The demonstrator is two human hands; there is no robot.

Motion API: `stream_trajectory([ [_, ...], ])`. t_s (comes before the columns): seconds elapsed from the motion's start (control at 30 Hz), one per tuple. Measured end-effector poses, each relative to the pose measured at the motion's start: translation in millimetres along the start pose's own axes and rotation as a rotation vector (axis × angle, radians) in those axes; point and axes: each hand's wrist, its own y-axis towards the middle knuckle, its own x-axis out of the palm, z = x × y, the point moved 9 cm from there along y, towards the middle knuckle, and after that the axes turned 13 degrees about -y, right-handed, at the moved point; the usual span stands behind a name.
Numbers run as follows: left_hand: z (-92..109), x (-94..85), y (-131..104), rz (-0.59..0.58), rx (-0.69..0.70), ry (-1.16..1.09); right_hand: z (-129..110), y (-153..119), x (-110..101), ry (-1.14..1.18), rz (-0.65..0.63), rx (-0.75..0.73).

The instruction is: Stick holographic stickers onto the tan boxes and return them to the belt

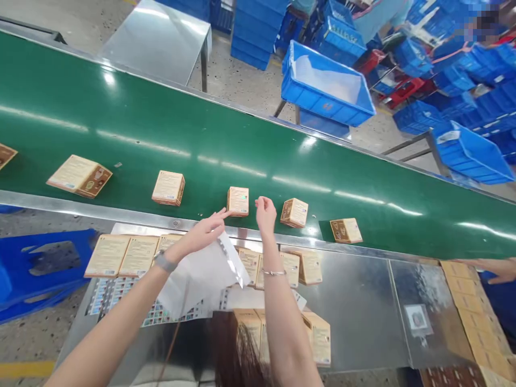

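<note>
My left hand reaches to the near side of the conveyor, with a white label sheet held beneath it. Its outstretched fingertips touch or nearly touch a small cream and brown box that bears a small green, shiny spot. Just right of that box, my right hand is closed, thumb and fingers pinched together; whatever they hold, if anything, is too small to make out. Farther right on the belt stands another box. Printed sticker sheets lie on the metal table under my left forearm.
The green conveyor belt carries several more boxes. Rows of boxes line the metal table. Blue crates stand beyond the belt, another blue crate at left. A co-worker's hand shows at right.
</note>
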Motion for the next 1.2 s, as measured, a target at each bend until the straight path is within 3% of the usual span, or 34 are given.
stream_trajectory([
  [0.07, -3, 2.0, -35, -0.024, -0.133, -0.174, 14, -11, -48, -0.008, -0.004, -0.019],
  [0.17, -19, 25.7, -92, -0.102, -0.303, -0.364, 57, -38, -131, -0.051, 0.043, 0.031],
  [0.27, -26, 49.9, -123, 0.000, -0.232, -0.272, 118, -61, -190, -0.105, 0.077, 0.146],
  [0.33, -27, 70.8, -128, 0.077, -0.177, -0.149, 157, -71, -206, -0.122, 0.059, 0.211],
  [0.4, -27, 92.1, -122, 0.129, -0.140, -0.047, 189, -75, -204, -0.124, 0.005, 0.251],
  [0.47, -27, 100.6, -111, 0.234, -0.110, 0.036, 211, -76, -193, -0.117, -0.061, 0.268],
  [0.6, -44, 80.1, -92, 0.492, -0.175, 0.075, 230, -69, -169, -0.089, -0.162, 0.256],
  [0.73, -61, 61.8, -78, 0.477, -0.249, 0.025, 218, -61, -150, -0.051, -0.303, 0.155],
  [0.83, -67, 60.3, -76, 0.444, -0.292, -0.004, 205, -64, -139, -0.039, -0.381, 0.093],
  [1.03, -68, 71.6, -87, 0.481, -0.361, -0.031, 199, -73, -139, -0.054, -0.284, 0.054],
  [1.2, -42, 78.5, -100, 0.545, -0.375, -0.049, 175, -52, -147, -0.022, -0.237, -0.029],
])
